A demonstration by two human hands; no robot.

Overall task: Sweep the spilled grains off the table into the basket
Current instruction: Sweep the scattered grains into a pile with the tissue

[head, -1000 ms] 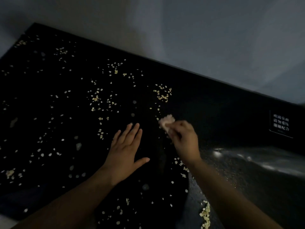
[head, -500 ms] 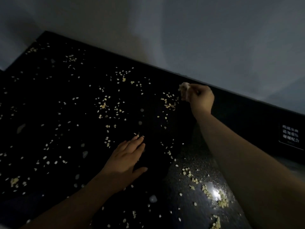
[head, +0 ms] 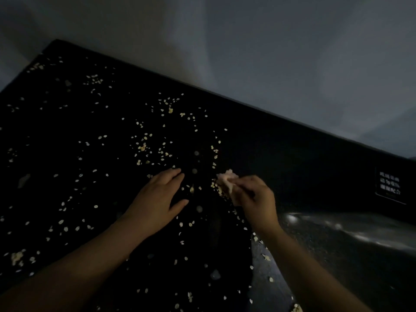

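Left hand (head: 157, 200) laid flat, fingers straight, on black table (head: 56, 136) among scattered grains (head: 144, 147). Crumpled pale cloth (head: 225, 179) pinched by right hand (head: 255, 199). Label (head: 390, 186) writing blurred, unreadable.

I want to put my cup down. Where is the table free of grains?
The barest patch lies between the right hand, which holds a pale crumpled wad, and the white-lettered label, along the table's far edge. Grains crowd the table around and left of the left hand.
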